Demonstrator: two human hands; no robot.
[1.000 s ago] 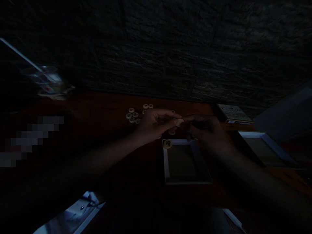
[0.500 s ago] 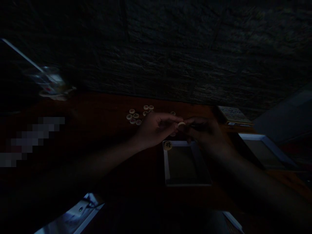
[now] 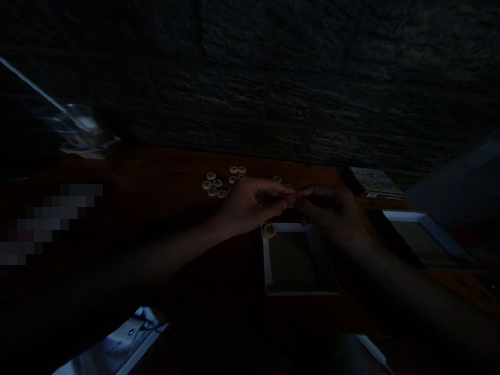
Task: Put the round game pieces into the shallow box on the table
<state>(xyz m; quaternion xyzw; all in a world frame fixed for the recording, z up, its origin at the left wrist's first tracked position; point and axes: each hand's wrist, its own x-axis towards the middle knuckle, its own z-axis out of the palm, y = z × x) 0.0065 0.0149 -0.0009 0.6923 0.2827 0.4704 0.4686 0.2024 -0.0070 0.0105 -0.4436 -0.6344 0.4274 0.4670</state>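
In the head view my left hand [image 3: 250,205] and my right hand [image 3: 332,211] meet fingertip to fingertip over the table. Both are closed in a pinch around a small round xiangqi piece, which their fingers now mostly cover. Below them, a xiangqi piece with a dark character [image 3: 269,230] rests in the upper left corner of a shallow open box [image 3: 266,265]. Several more round pieces [image 3: 217,183] lie in a loose group beyond and left of my left hand, some partly hidden by it. Another piece [image 3: 277,179] lies just behind the fingertips.
A dark stone wall [image 3: 250,94] closes off the back of the wooden table [image 3: 164,172]. A cup with a straw [image 3: 80,127] stands at the far left. To the right are a flat printed box [image 3: 377,180] and a second shallow tray [image 3: 449,242]. The scene is very dim.
The pinched piece showed its pale edge between my fingertips before; now the fingers hide most of it. The hands have otherwise barely moved, and the view has shifted slightly.
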